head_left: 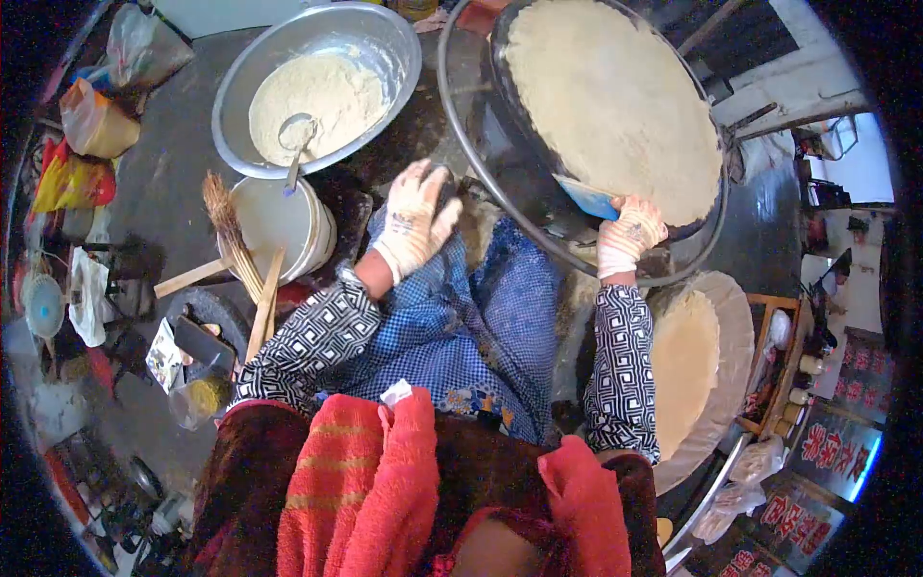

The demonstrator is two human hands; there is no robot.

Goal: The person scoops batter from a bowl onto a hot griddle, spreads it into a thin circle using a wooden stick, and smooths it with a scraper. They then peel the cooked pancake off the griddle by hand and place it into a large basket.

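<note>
A wide round griddle (pixel 500 72) holds a pale, thin layer of batter (pixel 615 106) that covers nearly all its surface. My gloved right hand (pixel 632 231) grips a blue scraper (pixel 586 198) at the griddle's near edge. Over my lap, my gloved left hand (pixel 415 216) has its fingers spread, with a dark round thing partly hidden just behind them. Left of the griddle, a large metal bowl (pixel 226 115) contains pale batter or flour and a ladle (pixel 296 159).
A white bucket (pixel 322 231) with a straw brush (pixel 231 226) and wooden sticks stands at my left. At my right lies a round stack of thin flat sheets (pixel 685 370), beside a wooden-framed box (pixel 769 365). A metal ring (pixel 460 125) surrounds the griddle.
</note>
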